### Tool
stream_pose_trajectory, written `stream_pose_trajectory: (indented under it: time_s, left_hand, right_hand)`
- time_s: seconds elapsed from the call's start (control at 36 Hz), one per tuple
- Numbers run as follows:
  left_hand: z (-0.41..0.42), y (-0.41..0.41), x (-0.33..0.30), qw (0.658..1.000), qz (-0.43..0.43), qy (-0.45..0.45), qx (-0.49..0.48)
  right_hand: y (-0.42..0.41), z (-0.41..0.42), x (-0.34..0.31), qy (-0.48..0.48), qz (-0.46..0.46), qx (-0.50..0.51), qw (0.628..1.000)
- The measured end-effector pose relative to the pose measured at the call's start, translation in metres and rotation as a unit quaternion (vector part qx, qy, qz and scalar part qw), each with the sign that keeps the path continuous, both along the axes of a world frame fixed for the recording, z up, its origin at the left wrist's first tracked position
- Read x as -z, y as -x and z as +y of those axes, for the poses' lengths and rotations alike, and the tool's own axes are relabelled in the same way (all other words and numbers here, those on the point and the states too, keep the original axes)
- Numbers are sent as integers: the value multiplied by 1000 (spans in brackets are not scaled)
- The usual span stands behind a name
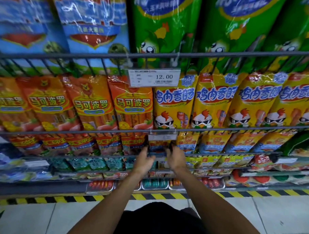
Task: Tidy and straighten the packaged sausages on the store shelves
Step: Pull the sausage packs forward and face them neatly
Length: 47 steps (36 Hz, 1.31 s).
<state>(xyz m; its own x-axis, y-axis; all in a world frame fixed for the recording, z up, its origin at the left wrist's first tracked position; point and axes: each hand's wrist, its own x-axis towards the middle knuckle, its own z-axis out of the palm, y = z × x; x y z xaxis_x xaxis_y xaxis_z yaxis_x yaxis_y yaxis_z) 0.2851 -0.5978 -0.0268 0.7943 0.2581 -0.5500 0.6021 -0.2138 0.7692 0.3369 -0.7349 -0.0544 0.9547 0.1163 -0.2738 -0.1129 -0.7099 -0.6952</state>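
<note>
Both my hands reach into the third shelf tier. My left hand [144,159] and my right hand [175,157] grip the two sides of an orange-and-blue sausage pack [157,147] that stands just under a small price tag. My fingertips curl round its edges and are partly hidden behind it. Left of it stands a row of red sausage packs [106,144], right of it a row of yellow-and-blue packs [211,143].
Wire shelf rails [99,56] cross each tier. Above are orange packs [90,103], yellow chicken-sausage packs [212,101], a 12.00 price tag [154,78], and tall blue and green packs on top. Lower shelves hold small packs and trays; a yellow-black strip [164,196] edges the tiled floor.
</note>
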Motion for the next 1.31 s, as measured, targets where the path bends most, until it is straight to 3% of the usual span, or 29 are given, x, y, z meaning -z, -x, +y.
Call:
stream_pose_trajectory:
  time_s: [0.25,0.67,0.86,1.0,1.06,1.14,1.22,1.31]
  left_hand:
    - [-5,2,-5,1000,-10,3,24]
    - [4,12,-10,998,-29,49,27]
    - [18,22,-10,998,-37,28,52]
    - [39,42,-15,998,-47,35,-22]
    - [48,56,-17,997,-45,40,-52]
    - [60,73,-19,997,-32,28,-71]
    - [72,80,-19,996,-35,14,-77]
    - [80,80,-25,998,-20,1,-55]
  right_hand:
    - [3,-7,-3,50,-25,12,998]
    - [12,-9,1,30,15,-27,999]
    - [29,-16,-3,-38,52,-4,998]
    - [49,-24,-7,-118,48,29,991]
    - [55,-23,-12,-115,66,8,991]
    - [51,-14,-6,-81,23,-80,993]
    - [48,8,-14,-180,32,-69,981]
    - [51,27,-17,-129,26,-128,983]
